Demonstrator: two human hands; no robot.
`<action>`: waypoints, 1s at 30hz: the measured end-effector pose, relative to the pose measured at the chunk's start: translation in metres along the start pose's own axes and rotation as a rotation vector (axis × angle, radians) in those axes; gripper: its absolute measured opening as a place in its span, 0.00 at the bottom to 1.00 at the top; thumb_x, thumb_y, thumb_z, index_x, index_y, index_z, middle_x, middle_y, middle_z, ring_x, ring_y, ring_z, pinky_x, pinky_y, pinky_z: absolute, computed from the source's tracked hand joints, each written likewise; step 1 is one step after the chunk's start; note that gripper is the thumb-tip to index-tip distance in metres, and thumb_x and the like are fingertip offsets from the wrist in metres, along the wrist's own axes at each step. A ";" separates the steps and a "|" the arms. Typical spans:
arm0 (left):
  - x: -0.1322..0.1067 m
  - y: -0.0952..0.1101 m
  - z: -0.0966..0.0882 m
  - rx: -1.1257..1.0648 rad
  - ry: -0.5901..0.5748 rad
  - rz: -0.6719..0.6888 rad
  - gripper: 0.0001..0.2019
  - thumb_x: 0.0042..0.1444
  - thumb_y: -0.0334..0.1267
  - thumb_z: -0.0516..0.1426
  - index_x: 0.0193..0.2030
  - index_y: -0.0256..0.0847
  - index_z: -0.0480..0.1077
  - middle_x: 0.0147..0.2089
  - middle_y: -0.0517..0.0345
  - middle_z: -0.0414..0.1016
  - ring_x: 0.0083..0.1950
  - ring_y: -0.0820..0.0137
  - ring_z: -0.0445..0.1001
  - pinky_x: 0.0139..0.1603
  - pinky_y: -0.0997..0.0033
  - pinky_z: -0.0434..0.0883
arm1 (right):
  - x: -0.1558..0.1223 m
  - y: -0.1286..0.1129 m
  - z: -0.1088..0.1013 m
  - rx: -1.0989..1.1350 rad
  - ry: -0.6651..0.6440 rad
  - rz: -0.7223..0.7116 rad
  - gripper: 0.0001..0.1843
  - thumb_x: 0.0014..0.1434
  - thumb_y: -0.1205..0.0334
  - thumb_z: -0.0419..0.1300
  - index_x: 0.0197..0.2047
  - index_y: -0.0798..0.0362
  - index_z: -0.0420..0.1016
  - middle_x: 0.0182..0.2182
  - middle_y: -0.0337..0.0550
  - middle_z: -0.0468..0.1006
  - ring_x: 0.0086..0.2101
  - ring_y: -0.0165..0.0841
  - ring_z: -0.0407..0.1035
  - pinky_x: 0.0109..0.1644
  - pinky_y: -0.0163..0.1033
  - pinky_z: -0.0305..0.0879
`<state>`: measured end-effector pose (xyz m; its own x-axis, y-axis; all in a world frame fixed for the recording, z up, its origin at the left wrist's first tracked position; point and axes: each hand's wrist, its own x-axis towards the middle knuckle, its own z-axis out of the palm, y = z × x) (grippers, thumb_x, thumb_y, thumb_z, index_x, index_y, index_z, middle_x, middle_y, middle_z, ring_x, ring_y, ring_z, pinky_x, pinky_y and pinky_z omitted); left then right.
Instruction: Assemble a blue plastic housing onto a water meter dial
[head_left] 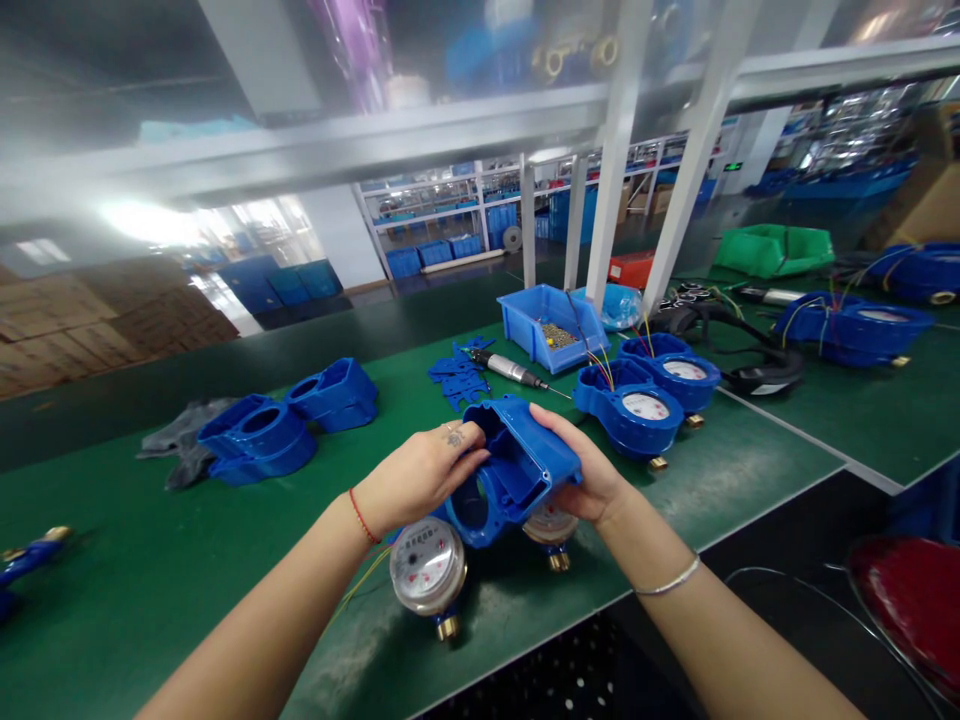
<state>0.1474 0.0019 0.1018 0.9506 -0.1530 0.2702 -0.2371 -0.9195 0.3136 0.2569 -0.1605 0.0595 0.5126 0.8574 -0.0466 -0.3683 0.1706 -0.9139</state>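
- The blue housing is at the centre of the clock, held tilted above the green bench, with 12 pointing away from the person.
- The right hand grips the housing's outer wall from 3 o'clock, thumb on top. This looks like the steadying hand; it is best to let it take the weight so the other can work lightly.
- The left hand comes in from 9 o'clock, fingers bent narrow into the opening. Whether they pinch the wall or something small I cannot tell. A light touch would suit here, as pressing hard could twist the housing.
- One round meter lies between 7 and 8 o'clock; another meter, partly hidden, sits at 5. Lifting the housing clear of both dials should avoid scratches.
- Thin yellow wires trail at 8 o'clock; they are best left unpinched beneath the wrist.
- The power screwdriver lies at 12 o'clock, its bit towards 1, so avoid swinging the housing that way.
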 end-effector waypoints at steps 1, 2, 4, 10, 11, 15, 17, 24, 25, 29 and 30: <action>0.001 0.000 0.001 0.007 -0.010 -0.012 0.11 0.65 0.42 0.46 0.36 0.40 0.64 0.32 0.56 0.68 0.31 0.69 0.67 0.35 0.70 0.63 | 0.001 0.000 0.000 -0.006 -0.011 0.012 0.27 0.63 0.44 0.47 0.39 0.60 0.73 0.28 0.51 0.75 0.31 0.40 0.74 0.41 0.46 0.73; 0.002 0.001 0.002 0.011 -0.018 -0.025 0.12 0.65 0.42 0.45 0.35 0.41 0.63 0.31 0.56 0.67 0.31 0.68 0.66 0.35 0.69 0.63 | 0.001 0.001 0.001 -0.015 -0.019 0.021 0.28 0.62 0.42 0.47 0.40 0.59 0.73 0.28 0.51 0.75 0.32 0.39 0.74 0.41 0.45 0.73; 0.003 0.002 0.004 0.016 -0.018 -0.051 0.12 0.65 0.42 0.43 0.34 0.41 0.60 0.31 0.55 0.66 0.31 0.68 0.65 0.35 0.69 0.62 | 0.002 0.001 0.001 -0.046 -0.018 0.023 0.30 0.62 0.40 0.46 0.41 0.59 0.73 0.29 0.50 0.75 0.33 0.39 0.74 0.42 0.45 0.72; 0.001 0.002 0.011 -0.019 0.032 -0.122 0.13 0.65 0.42 0.41 0.31 0.42 0.57 0.29 0.57 0.64 0.29 0.69 0.63 0.34 0.69 0.60 | 0.003 0.001 -0.016 -0.343 0.259 -0.158 0.33 0.63 0.37 0.44 0.49 0.58 0.72 0.35 0.51 0.75 0.37 0.42 0.72 0.47 0.49 0.67; 0.001 0.001 0.013 -0.029 0.037 -0.138 0.12 0.64 0.42 0.41 0.31 0.42 0.57 0.29 0.57 0.64 0.29 0.69 0.63 0.33 0.69 0.60 | 0.002 0.001 -0.021 -0.397 0.334 -0.208 0.30 0.62 0.39 0.49 0.51 0.56 0.71 0.37 0.51 0.75 0.39 0.43 0.70 0.52 0.51 0.64; 0.000 -0.002 0.017 -0.068 0.057 -0.232 0.12 0.63 0.43 0.43 0.31 0.42 0.59 0.27 0.58 0.64 0.27 0.69 0.63 0.32 0.69 0.59 | -0.004 0.016 -0.038 -0.513 0.488 -0.361 0.26 0.58 0.41 0.57 0.49 0.53 0.72 0.44 0.50 0.73 0.47 0.46 0.66 0.60 0.54 0.52; 0.002 0.000 0.018 -0.092 0.079 -0.301 0.13 0.62 0.44 0.44 0.30 0.42 0.60 0.27 0.57 0.65 0.27 0.68 0.66 0.32 0.69 0.59 | -0.007 0.030 -0.039 -0.478 0.460 -0.382 0.28 0.61 0.38 0.52 0.47 0.54 0.72 0.45 0.51 0.73 0.47 0.44 0.67 0.56 0.51 0.60; 0.014 0.016 0.023 -0.280 0.060 -0.622 0.13 0.64 0.44 0.42 0.30 0.43 0.56 0.17 0.61 0.66 0.14 0.66 0.68 0.15 0.75 0.56 | -0.016 0.057 -0.029 -0.313 0.379 -0.418 0.35 0.65 0.34 0.45 0.59 0.55 0.63 0.56 0.52 0.67 0.55 0.40 0.63 0.60 0.46 0.61; 0.016 0.018 0.024 -0.287 0.056 -0.632 0.12 0.64 0.43 0.42 0.31 0.43 0.56 0.17 0.61 0.67 0.14 0.66 0.69 0.14 0.76 0.56 | -0.017 0.056 -0.029 -0.314 0.384 -0.423 0.36 0.64 0.34 0.47 0.61 0.55 0.61 0.57 0.52 0.65 0.57 0.40 0.61 0.62 0.47 0.58; 0.021 0.022 0.031 -0.188 0.121 -0.587 0.08 0.64 0.39 0.44 0.33 0.42 0.56 0.17 0.62 0.64 0.15 0.68 0.67 0.19 0.75 0.56 | -0.023 0.052 -0.028 -0.343 0.403 -0.446 0.37 0.62 0.39 0.54 0.64 0.55 0.57 0.61 0.51 0.59 0.62 0.40 0.52 0.67 0.48 0.48; 0.022 0.022 0.033 -0.157 0.140 -0.572 0.08 0.63 0.39 0.45 0.34 0.42 0.56 0.16 0.63 0.62 0.16 0.67 0.67 0.21 0.75 0.56 | -0.025 0.052 -0.027 -0.364 0.406 -0.459 0.35 0.63 0.41 0.53 0.65 0.55 0.56 0.62 0.49 0.57 0.62 0.39 0.51 0.68 0.48 0.46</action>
<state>0.1702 -0.0332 0.0847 0.9029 0.4086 0.1334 0.2665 -0.7757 0.5721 0.2461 -0.1863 0.0020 0.8285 0.4770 0.2934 0.2000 0.2374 -0.9506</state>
